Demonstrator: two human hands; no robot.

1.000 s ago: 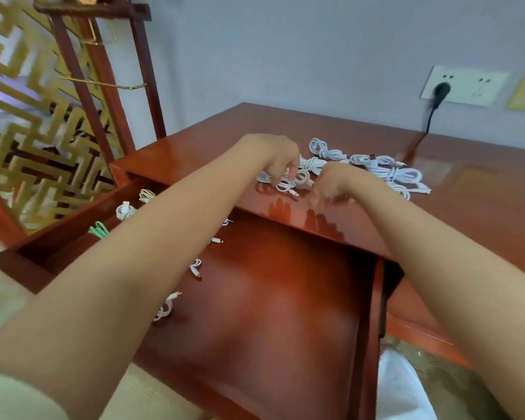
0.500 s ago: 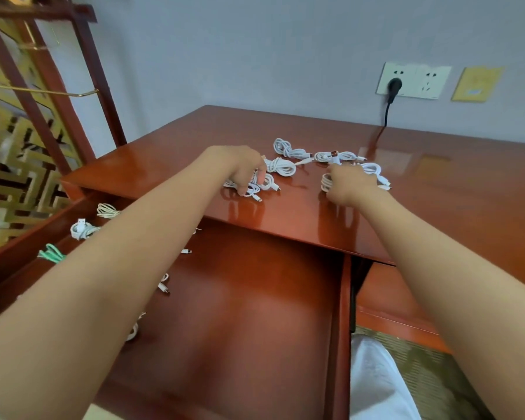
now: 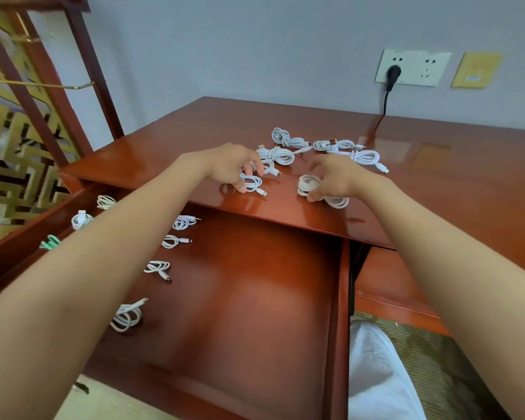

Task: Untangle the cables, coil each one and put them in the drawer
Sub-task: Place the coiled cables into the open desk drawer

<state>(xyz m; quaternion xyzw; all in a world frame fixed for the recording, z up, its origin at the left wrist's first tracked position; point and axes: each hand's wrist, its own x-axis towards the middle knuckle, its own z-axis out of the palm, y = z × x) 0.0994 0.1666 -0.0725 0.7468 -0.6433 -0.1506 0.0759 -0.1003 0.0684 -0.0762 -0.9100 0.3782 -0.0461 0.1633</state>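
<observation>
On desk [image 3: 443, 195] — 2 hands [image 3: 229, 165] on cables [image 3: 308, 184].

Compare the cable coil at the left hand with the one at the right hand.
The small cable coil at the left hand is thin and loose; the thick cable coil at the right hand is a denser, tightly wound ring. The small cable coil shows a plug poking out; the thick cable coil trails a further loop. Both are white and not in the drawer.
</observation>
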